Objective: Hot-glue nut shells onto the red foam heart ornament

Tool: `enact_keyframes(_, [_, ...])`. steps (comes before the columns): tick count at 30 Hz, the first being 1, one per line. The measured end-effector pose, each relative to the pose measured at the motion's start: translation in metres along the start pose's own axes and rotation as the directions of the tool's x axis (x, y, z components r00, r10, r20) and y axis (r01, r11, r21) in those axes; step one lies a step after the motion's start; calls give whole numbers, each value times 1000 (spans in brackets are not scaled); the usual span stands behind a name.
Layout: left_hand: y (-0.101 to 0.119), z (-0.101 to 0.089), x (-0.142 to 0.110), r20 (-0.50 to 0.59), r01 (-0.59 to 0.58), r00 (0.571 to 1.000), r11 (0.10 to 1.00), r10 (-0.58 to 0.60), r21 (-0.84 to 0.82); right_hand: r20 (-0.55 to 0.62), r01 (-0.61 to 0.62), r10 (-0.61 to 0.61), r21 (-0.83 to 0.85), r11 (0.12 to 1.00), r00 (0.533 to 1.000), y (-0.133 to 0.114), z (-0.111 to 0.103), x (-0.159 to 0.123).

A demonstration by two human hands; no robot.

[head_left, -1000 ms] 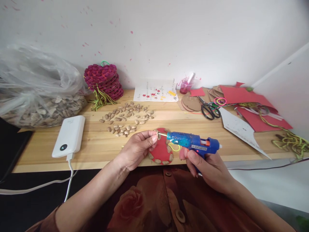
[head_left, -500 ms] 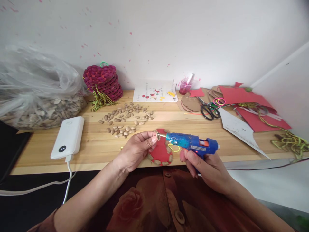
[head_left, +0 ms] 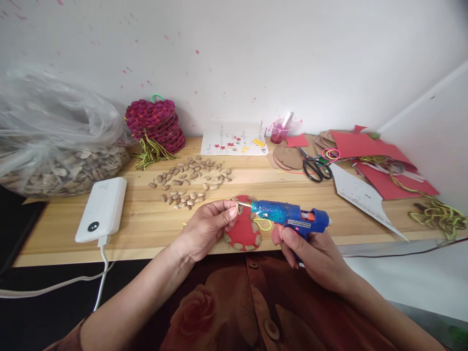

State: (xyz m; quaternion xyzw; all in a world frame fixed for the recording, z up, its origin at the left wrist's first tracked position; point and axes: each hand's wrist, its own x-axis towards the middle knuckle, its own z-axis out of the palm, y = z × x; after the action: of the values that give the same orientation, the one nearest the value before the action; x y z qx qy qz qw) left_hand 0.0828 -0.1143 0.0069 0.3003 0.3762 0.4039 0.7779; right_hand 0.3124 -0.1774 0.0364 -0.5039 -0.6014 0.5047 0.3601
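My right hand (head_left: 310, 248) grips a blue hot glue gun (head_left: 280, 213) by its handle, the nozzle pointing left. Between the thumb and fingers of my left hand (head_left: 208, 228) a small peanut shell (head_left: 239, 208) is pinched, its inner side facing the nozzle tip, which is at or very near it. Below both lies a red oval card (head_left: 244, 229) with peanut shells along its edge; my left fingers and the gun cover part of it. A yellow string loop (head_left: 263, 224) sticks out at the card's right.
Loose peanut shells (head_left: 192, 196) are scattered beyond my left hand. At left are a white power bank (head_left: 102, 209) with a cable and a plastic bag (head_left: 62, 161) of shells. Scissors (head_left: 315, 168), cardboard discs (head_left: 288, 155) and red card (head_left: 369, 145) lie at right.
The nozzle tip and the peanut shell have shifted very slightly against each other. Both hands keep their grips, and the view has moved a little.
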Motion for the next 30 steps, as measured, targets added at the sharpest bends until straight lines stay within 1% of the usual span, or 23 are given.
enact_keyframes(7, [-1,-2,1,31,-21,999,1000,20,10,-23,-17,17,6,1000,1000,-1,0,0])
enact_keyframes(23, [0,-6,1,46,-39,998,999,39,-2,-17,-36,37,17,999,999,1,0,1])
enact_keyframes(30, [0,-7,2,33,-35,999,999,35,-8,-19,-29,29,2,1000,999,1,0,1])
